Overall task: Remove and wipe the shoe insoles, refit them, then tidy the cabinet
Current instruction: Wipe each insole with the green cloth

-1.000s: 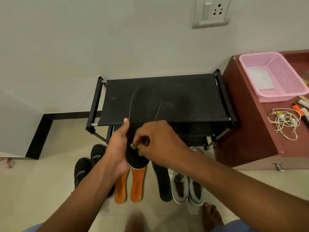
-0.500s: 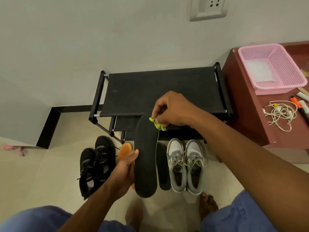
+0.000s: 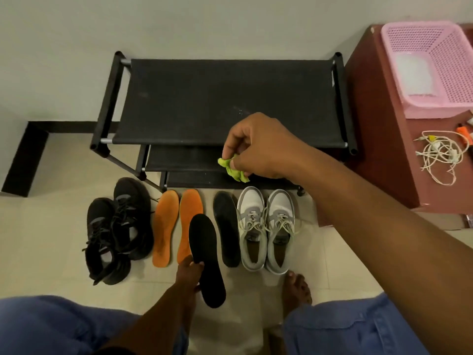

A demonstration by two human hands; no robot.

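My left hand point(image 3: 189, 274) grips a black insole point(image 3: 206, 257) by its left edge, low over the floor between the orange and black insoles. My right hand point(image 3: 252, 147) pinches a bunched green cloth point(image 3: 231, 169) in front of the black shoe rack point(image 3: 230, 101). Two orange insoles point(image 3: 176, 224) lie side by side on the tiles. Another black insole point(image 3: 226, 226) lies beside the grey and white sneakers point(image 3: 266, 229). A pair of black sneakers point(image 3: 117, 226) sits at the left.
A dark red cabinet point(image 3: 384, 139) stands right of the rack, carrying a pink basket point(image 3: 430, 67), a tangled white cable point(image 3: 440, 155) and orange markers point(image 3: 464, 131). My bare foot point(image 3: 297, 288) rests on the tiles near the grey sneakers. My blue-trousered knees fill the bottom edge.
My left hand has lowered the black insole from in front of the rack down towards the floor. My right hand with the cloth has come off the insole and stays by the rack.
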